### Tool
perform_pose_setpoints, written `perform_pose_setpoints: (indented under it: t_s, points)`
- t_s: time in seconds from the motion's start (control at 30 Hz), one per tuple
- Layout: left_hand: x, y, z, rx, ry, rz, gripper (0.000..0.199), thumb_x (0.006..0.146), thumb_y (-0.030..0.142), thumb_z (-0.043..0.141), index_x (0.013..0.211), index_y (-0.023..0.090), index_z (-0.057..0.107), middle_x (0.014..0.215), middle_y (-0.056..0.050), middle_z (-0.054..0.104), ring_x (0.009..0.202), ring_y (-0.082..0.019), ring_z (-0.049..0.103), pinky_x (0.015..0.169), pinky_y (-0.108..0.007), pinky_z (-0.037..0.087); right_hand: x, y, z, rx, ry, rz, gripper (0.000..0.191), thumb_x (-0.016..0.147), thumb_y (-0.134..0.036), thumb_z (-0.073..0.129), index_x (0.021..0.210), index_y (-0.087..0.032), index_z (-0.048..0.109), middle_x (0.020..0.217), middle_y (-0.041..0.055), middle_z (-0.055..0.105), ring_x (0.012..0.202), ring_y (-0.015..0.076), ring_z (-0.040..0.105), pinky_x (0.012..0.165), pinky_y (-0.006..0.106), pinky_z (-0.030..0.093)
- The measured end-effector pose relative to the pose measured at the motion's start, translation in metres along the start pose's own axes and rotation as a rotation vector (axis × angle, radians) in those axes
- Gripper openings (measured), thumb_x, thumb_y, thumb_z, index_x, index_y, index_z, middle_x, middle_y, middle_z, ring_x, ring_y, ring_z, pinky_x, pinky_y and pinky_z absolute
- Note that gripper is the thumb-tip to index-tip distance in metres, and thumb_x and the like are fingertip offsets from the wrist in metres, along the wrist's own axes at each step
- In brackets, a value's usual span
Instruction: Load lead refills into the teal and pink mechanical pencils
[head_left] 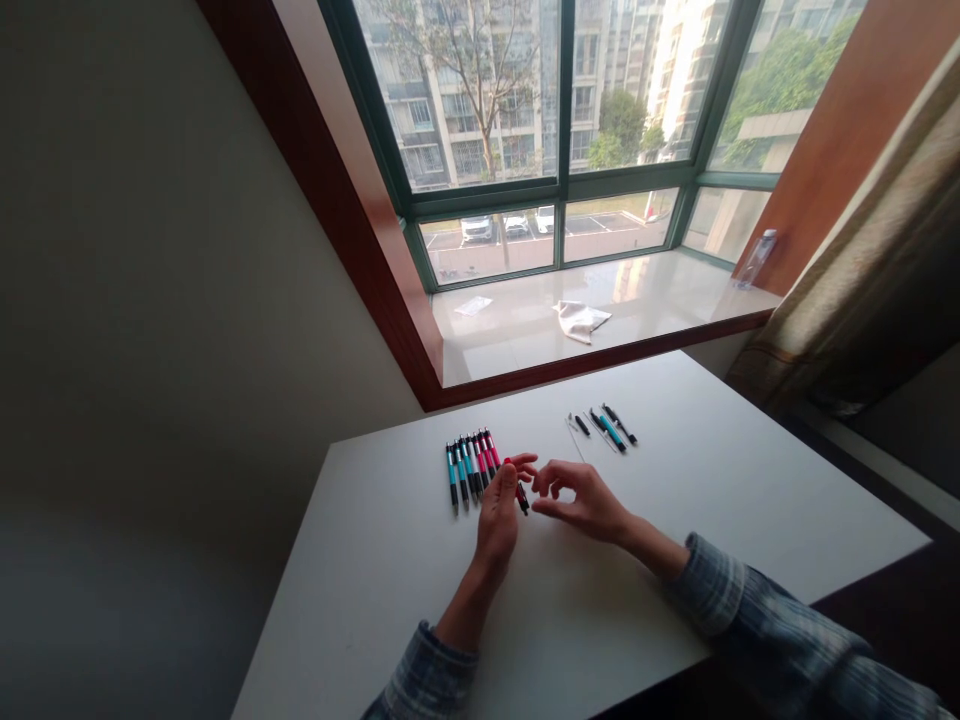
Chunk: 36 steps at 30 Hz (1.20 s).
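White table below a window: left hand pinches a red-and-black pen right of a row of pens; right hand curls beside it, grip unclear. Handling this pen seems the step, calling for a steady left hold.

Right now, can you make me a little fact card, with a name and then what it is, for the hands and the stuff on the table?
Left hand: the left hand holds a red-and-black pen
Right hand: the right hand is beside that pen, fingers curled, thumb and fingertip apart
Row: pens side by side, turquoise and pinkish-red among them
Loose pieces: pen parts beyond the right hand, one turquoise and black
Table: white table
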<state>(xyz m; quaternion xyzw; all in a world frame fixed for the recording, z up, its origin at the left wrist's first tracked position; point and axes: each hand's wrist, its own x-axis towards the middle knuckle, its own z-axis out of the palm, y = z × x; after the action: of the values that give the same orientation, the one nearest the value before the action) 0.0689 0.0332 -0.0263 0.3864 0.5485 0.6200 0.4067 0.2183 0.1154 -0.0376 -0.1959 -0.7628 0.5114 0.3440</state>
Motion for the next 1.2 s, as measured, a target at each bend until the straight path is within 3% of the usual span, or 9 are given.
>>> perform_pose_setpoints:
  t_s: [0.1,0.2,0.4,0.67,0.93,1.2]
  points:
    - [-0.001,0.001,0.003,-0.039,-0.044,-0.018,0.057,0.094,0.067,0.052,0.117,0.019,0.074,0.104,-0.009,0.069,0.091,-0.022,0.063,0.084,-0.034,0.052,-0.004,-0.001,0.02,0.15,0.021,0.036,0.025,0.084,-0.04,0.08,0.084,-0.019,0.065,0.081,0.0009,0.068,0.074,0.0167,0.064,0.07,0.03,0.055]
    - [0.002,0.003,0.002,-0.018,-0.061,-0.033,0.057,0.093,0.067,0.055,0.12,0.02,0.074,0.104,-0.009,0.069,0.088,-0.021,0.064,0.081,-0.034,0.054,-0.001,0.002,0.024,0.237,0.046,0.076,0.026,0.084,-0.039,0.079,0.082,-0.02,0.063,0.078,-0.0004,0.065,0.072,0.0162,0.064,0.072,0.031,0.056]
    - [0.012,0.009,-0.013,0.18,0.108,0.079,0.048,0.083,0.045,0.079,0.124,0.022,0.072,0.098,-0.006,0.072,0.087,-0.02,0.069,0.079,-0.031,0.056,0.001,0.006,0.016,0.211,0.099,0.118,0.018,0.085,-0.034,0.077,0.091,-0.019,0.067,0.088,0.0026,0.071,0.08,0.0179,0.067,0.076,0.033,0.057]
    - [0.011,0.007,-0.013,0.008,0.237,0.058,0.046,0.079,0.041,0.083,0.116,0.015,0.075,0.094,-0.01,0.079,0.084,-0.021,0.074,0.077,-0.035,0.061,0.002,0.004,0.013,0.225,0.163,0.142,0.017,0.087,-0.031,0.073,0.099,-0.02,0.068,0.089,0.0024,0.071,0.08,0.017,0.067,0.075,0.032,0.057]
    - [0.011,0.0,-0.009,-0.123,0.273,-0.032,0.043,0.071,0.04,0.089,0.104,0.015,0.077,0.09,-0.008,0.08,0.076,-0.019,0.075,0.077,-0.034,0.061,0.006,-0.001,0.001,0.201,0.255,0.117,0.015,0.088,-0.031,0.072,0.099,-0.02,0.073,0.096,0.0049,0.074,0.088,0.0206,0.071,0.081,0.035,0.06]
    - [0.004,-0.007,0.001,-0.253,0.044,-0.292,0.044,0.063,0.038,0.095,0.095,0.012,0.081,0.089,-0.012,0.08,0.08,-0.019,0.074,0.086,-0.033,0.059,0.01,-0.002,-0.018,0.265,0.394,0.092,0.021,0.086,-0.032,0.074,0.105,-0.023,0.071,0.092,0.0028,0.07,0.086,0.0188,0.069,0.079,0.033,0.06]
